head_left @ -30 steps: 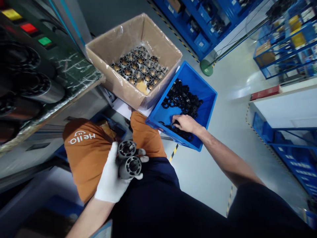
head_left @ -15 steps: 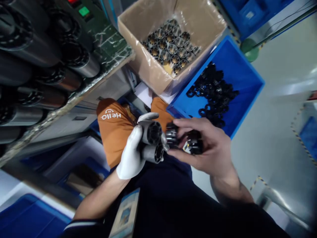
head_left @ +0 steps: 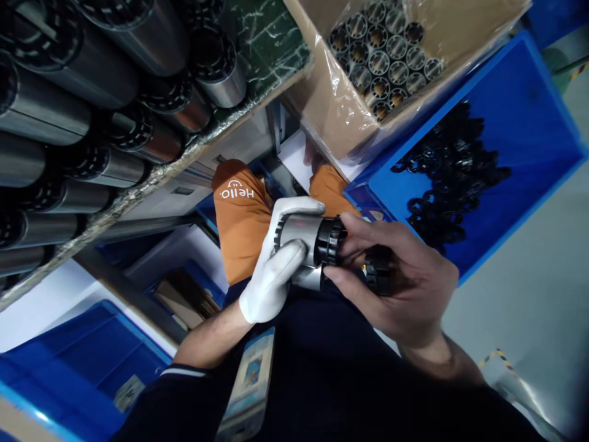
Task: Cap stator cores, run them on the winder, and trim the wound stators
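My left hand [head_left: 269,279], in a white glove, is closed around two short grey metal cylinders. The upper cylinder [head_left: 301,233] has a toothed black rim at its left end; the lower cylinder [head_left: 307,279] lies against it, partly hidden by my thumb. At the upper one's right end sits a black notched plastic ring [head_left: 328,240], pinched between the thumb and fingers of my bare right hand [head_left: 414,285]. How deep the ring sits in the cylinder, I cannot tell. A second black ring [head_left: 378,270] is tucked inside my right palm.
Ahead, a plastic-lined cardboard box [head_left: 340,123] holds many upright metal cylinders. Beside it on the right, a blue bin [head_left: 515,202] contains a pile of black rings. Larger metal cylinders [head_left: 151,37] crowd the green bench [head_left: 271,43] at upper left. Another blue bin [head_left: 78,362] stands lower left.
The black ring in my right hand has come from beside the cylinders to the upper one's end. My left hand has turned the cylinders more side-on. The camera view has shifted.
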A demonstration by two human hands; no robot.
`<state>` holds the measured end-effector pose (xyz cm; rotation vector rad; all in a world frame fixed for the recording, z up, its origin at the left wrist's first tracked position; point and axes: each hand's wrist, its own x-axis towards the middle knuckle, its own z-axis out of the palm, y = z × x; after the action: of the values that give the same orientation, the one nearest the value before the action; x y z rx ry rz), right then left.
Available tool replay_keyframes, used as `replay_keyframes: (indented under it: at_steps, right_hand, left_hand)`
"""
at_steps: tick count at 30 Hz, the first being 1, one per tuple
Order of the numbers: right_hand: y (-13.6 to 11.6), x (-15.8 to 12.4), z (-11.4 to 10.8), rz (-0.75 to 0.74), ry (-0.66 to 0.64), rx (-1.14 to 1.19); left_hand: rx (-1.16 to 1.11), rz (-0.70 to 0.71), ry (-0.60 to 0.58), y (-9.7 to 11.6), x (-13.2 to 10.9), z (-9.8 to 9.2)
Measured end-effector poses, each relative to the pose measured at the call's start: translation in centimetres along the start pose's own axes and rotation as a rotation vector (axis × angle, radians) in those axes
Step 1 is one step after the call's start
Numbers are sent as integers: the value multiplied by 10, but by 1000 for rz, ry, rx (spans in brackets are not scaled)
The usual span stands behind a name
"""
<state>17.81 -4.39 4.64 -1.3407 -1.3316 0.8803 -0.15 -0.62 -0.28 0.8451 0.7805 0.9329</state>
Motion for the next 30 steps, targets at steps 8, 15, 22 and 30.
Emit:
replay_keyframes:
  at_steps: [8, 15, 22, 30]
  right_hand:
    - [8, -2, 13, -11, -34, 93]
    - [13, 13, -10, -43, -49, 61]
    - [25, 5, -11, 109, -72, 145]
    - [29, -3, 6, -99, 17, -34]
  left_hand:
    - [-44, 21, -2, -13, 2, -7]
    - [-322, -175, 136, -3, 16, 4]
    - [-438, -183, 208, 7, 19, 7]
    - [-164, -88, 380, 8, 18, 11]
